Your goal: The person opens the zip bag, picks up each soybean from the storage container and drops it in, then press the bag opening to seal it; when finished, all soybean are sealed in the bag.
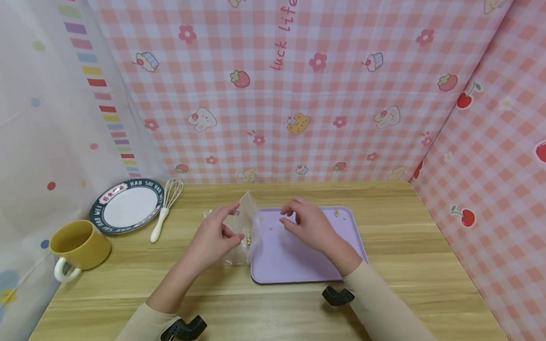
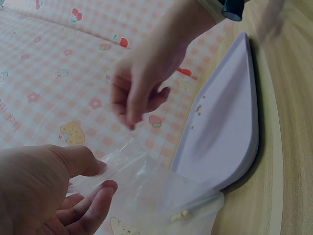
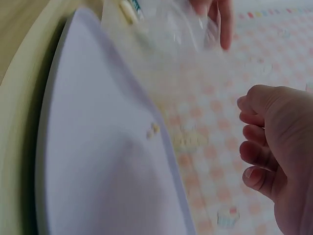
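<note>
A clear plastic bag stands upright at the left end of the lilac tray. My left hand pinches its side between thumb and fingers; the grip shows closely in the left wrist view, at the left hand. Several small golden beads lie low inside the bag. My right hand hovers over the tray, to the right of the bag's mouth, fingers loosely bent and thumb apart from them, with nothing visible between. A few loose beads sit near the tray's far right corner, and a single bead lies farther left.
At the left of the wooden table stand a yellow mug with a white handle and a dark-rimmed plate. A white-handled whisk leans on the plate's edge. Checked pink cloth hangs behind and at the right.
</note>
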Demonstrator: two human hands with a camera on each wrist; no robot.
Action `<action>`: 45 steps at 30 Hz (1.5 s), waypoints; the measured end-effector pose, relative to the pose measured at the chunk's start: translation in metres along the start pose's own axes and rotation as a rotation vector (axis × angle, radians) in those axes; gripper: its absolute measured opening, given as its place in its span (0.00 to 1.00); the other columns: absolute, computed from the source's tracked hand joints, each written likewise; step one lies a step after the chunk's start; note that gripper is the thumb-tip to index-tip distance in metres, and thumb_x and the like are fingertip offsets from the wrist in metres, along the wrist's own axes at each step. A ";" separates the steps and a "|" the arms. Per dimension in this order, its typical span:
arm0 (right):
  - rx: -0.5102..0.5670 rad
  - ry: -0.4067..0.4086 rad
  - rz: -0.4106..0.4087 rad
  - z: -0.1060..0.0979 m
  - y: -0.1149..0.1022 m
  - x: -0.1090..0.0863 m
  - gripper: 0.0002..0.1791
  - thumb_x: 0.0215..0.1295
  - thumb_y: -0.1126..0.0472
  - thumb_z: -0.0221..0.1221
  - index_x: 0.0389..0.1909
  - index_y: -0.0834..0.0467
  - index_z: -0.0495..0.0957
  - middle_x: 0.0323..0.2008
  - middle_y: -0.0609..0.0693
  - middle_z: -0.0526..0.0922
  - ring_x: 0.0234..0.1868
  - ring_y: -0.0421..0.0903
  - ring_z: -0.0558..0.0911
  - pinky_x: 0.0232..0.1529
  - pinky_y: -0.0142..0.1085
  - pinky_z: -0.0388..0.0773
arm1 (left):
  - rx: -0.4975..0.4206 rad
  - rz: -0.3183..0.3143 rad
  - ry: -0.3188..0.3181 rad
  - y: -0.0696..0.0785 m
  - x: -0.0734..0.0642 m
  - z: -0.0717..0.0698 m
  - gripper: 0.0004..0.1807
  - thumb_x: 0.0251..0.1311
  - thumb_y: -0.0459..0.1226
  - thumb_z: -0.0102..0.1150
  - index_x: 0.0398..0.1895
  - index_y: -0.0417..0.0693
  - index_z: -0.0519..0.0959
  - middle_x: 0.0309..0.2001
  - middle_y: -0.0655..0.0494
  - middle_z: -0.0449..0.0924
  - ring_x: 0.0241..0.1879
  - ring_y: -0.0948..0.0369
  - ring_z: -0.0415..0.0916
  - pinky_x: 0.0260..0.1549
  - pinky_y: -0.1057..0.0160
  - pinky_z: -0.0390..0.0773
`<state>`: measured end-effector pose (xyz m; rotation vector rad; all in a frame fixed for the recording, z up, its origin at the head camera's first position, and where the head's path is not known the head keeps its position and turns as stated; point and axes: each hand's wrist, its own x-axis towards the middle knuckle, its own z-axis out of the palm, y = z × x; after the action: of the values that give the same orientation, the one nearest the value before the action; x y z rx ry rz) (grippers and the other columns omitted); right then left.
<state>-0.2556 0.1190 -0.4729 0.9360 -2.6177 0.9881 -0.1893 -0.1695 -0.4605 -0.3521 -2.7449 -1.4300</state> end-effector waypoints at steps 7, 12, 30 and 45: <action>-0.081 0.001 0.091 -0.021 0.043 -0.025 0.06 0.70 0.63 0.74 0.44 0.56 0.88 0.41 0.48 0.85 0.31 0.40 0.77 0.31 0.37 0.78 | -0.011 0.006 -0.007 -0.002 0.001 0.001 0.45 0.63 0.28 0.77 0.83 0.39 0.68 0.70 0.39 0.76 0.36 0.62 0.86 0.34 0.64 0.88; -0.140 0.014 0.164 -0.038 0.076 -0.039 0.07 0.70 0.64 0.74 0.45 0.61 0.88 0.42 0.53 0.85 0.33 0.46 0.80 0.36 0.43 0.81 | -0.016 0.004 -0.008 -0.002 0.000 0.001 0.45 0.63 0.27 0.77 0.83 0.39 0.68 0.70 0.39 0.76 0.36 0.62 0.86 0.34 0.64 0.88; -0.172 -0.036 0.378 -0.061 0.135 -0.062 0.12 0.69 0.66 0.71 0.51 0.66 0.86 0.46 0.59 0.80 0.43 0.54 0.82 0.45 0.51 0.83 | -0.011 0.001 -0.006 -0.001 0.000 0.000 0.45 0.63 0.28 0.77 0.83 0.40 0.68 0.69 0.41 0.76 0.37 0.62 0.85 0.34 0.65 0.88; -0.167 -0.046 0.441 -0.057 0.143 -0.060 0.05 0.75 0.66 0.68 0.46 0.64 0.89 0.43 0.57 0.78 0.43 0.55 0.80 0.45 0.49 0.80 | -0.020 0.003 -0.009 -0.001 0.001 0.001 0.45 0.63 0.27 0.77 0.83 0.40 0.68 0.69 0.41 0.76 0.36 0.62 0.85 0.34 0.64 0.88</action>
<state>-0.3004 0.2683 -0.5277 0.3524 -2.9588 0.8174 -0.1899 -0.1686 -0.4618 -0.3648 -2.7375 -1.4598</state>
